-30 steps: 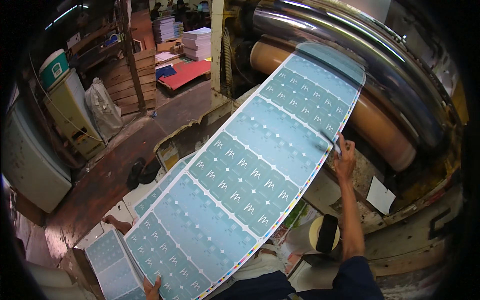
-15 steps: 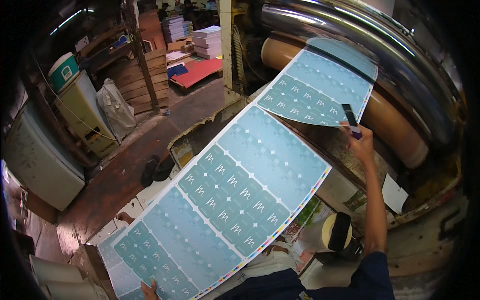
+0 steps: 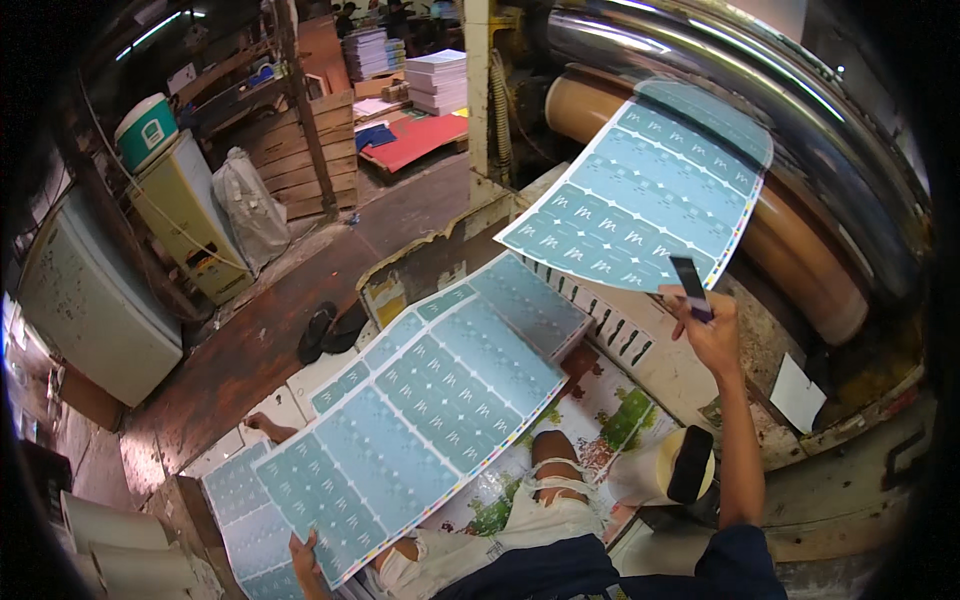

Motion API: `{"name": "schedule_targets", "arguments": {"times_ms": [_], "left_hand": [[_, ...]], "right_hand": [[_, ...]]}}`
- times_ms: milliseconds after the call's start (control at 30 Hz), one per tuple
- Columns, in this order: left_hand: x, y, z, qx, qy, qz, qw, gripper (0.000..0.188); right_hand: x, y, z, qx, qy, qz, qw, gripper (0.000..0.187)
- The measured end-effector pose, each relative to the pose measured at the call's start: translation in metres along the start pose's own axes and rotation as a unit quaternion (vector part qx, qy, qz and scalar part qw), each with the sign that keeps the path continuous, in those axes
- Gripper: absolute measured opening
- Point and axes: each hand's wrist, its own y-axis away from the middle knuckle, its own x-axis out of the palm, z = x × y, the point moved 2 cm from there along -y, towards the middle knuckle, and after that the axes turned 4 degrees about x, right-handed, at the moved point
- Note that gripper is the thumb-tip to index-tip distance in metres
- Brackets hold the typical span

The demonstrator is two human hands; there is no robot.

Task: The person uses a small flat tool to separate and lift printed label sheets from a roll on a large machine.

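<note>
My left hand [image 3: 307, 557] is closed on the near edge of a teal-and-pale-blue printed sheet [image 3: 415, 415], its fingers partly hidden. The sheet slopes across my lap, over other printed sheets [image 3: 240, 510]. My right hand [image 3: 712, 325] grips a cutter [image 3: 692, 288] with a flat black blade and purple handle, pointing up. The blade stands by the lower right corner of a similar printed web [image 3: 640, 200] hanging from the rollers. A gap separates this web from the held sheet. Whether my right fingertips touch the web's edge I cannot tell.
A shiny metal roller [image 3: 690, 50] and a brown roller [image 3: 815, 255] stand at the far right. Beside my knee is a pale roll with a black end [image 3: 690, 465]. Dark sandals [image 3: 330, 332] lie left of the machine frame. Paper stacks [image 3: 437, 80] stand farther back.
The held sheet has come apart from the web and dropped down and left, uncovering my lap and sheets below. The web has extended lower; my right hand has lowered with the cutter.
</note>
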Motion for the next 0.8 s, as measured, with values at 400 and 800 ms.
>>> {"name": "schedule_targets", "arguments": {"times_ms": [400,800], "left_hand": [[0.06,-0.14,0.044,0.103,-0.05,0.049,0.992,0.037],[0.212,-0.036,0.015,0.123,-0.651,0.089,0.744,0.128]], "right_hand": [[0.127,0.163,0.07,0.118,-0.108,-0.039,0.986,0.028],[0.11,0.187,0.073,0.228,-0.128,0.008,0.965,0.024]]}}
